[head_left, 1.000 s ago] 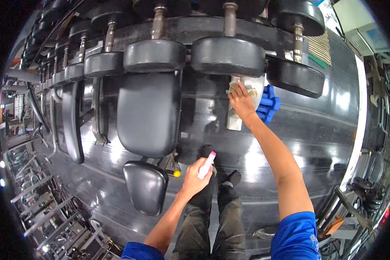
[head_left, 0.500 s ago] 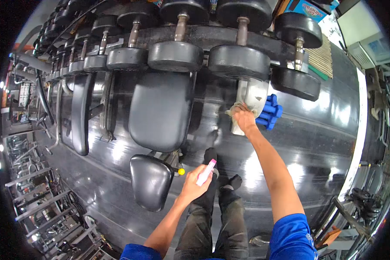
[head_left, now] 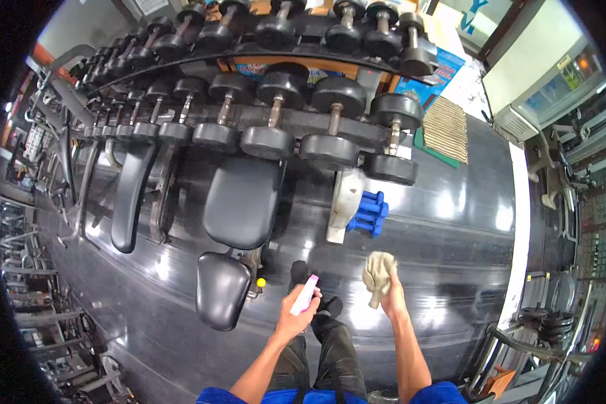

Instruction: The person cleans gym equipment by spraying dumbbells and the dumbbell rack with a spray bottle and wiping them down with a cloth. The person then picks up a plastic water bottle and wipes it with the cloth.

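My left hand point(head_left: 295, 318) is closed around a small pink-and-white bottle-like object point(head_left: 306, 295), its pink end pointing up and away from me. What kind it is I cannot make out. A crumpled beige cloth point(head_left: 380, 273) is gripped in my right hand point(head_left: 395, 296), held over the floor in front of me. Beyond the cloth stands the pale metal foot of the dumbbell rack point(head_left: 345, 205), with small blue dumbbells point(head_left: 369, 214) on the floor beside it. Both hands are apart from the rack.
Two tiers of black dumbbells point(head_left: 267, 143) run across the rack ahead. A padded bench point(head_left: 242, 209) with a separate seat point(head_left: 223, 291) stands to my left. A ribbed mat point(head_left: 444, 131) lies at the far right, near a glass-door fridge point(head_left: 552, 84). Weight plates point(head_left: 555, 324) sit at the right.
My right hand has drawn back from the rack's foot towards me, bringing the cloth along. The view has lifted, showing the upper dumbbell tier. My left hand still holds the pink-and-white object.
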A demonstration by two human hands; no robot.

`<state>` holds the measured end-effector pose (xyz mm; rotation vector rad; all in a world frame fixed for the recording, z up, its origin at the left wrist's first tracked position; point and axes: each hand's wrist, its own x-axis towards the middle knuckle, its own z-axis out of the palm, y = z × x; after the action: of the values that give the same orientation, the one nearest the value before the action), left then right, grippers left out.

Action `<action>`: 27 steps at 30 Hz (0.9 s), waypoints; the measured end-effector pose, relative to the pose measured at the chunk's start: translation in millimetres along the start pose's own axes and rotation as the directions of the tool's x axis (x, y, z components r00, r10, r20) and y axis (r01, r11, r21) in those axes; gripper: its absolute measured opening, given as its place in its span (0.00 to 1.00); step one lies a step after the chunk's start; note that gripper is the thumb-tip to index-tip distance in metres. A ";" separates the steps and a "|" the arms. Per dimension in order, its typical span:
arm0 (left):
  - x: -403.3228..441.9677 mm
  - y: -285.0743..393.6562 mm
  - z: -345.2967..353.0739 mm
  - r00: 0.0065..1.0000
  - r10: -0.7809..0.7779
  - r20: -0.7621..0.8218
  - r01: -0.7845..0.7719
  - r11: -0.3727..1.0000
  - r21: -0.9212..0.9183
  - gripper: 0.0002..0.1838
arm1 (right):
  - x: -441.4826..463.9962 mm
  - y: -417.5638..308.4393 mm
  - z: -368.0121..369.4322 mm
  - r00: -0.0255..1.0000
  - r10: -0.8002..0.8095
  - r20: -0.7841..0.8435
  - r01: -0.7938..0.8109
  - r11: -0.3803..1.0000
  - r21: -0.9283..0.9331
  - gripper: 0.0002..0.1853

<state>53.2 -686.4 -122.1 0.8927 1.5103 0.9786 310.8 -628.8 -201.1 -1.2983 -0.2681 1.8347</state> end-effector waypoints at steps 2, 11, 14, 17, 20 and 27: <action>-17.5 14.6 14.6 0.996 0.084 -0.008 -0.084 0.992 -0.097 0.08 | -49.1 -12.3 -4.5 0.995 -0.061 0.077 0.055 0.995 0.082 0.36; -102.1 113.4 61.6 0.969 0.192 0.155 -0.167 0.973 -0.159 0.07 | -179.3 -38.1 -19.6 0.935 -0.336 -0.111 0.345 0.936 0.070 0.20; -122.4 130.8 74.0 0.964 0.160 0.210 -0.111 0.967 -0.230 0.07 | -205.2 -54.5 -24.4 0.912 -0.366 -0.186 0.385 0.920 0.078 0.18; -137.6 143.4 87.6 0.945 0.235 0.227 -0.189 0.960 -0.209 0.07 | -229.7 -68.3 -36.0 0.900 -0.392 -0.191 0.409 0.910 0.062 0.20; -150.8 150.5 102.4 0.943 0.210 0.259 -0.149 0.960 -0.237 0.07 | -244.5 -69.2 -61.4 0.862 -0.443 -0.246 0.434 0.896 -0.093 0.25; -161.9 175.2 138.3 0.916 0.212 0.340 -0.129 0.959 -0.251 0.08 | -282.4 -88.4 -85.6 0.826 -0.483 -0.291 0.501 0.865 -0.012 0.29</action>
<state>219.2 -751.7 88.2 0.9922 0.9977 1.0214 457.2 -806.2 3.8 -1.2833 -0.3471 1.1925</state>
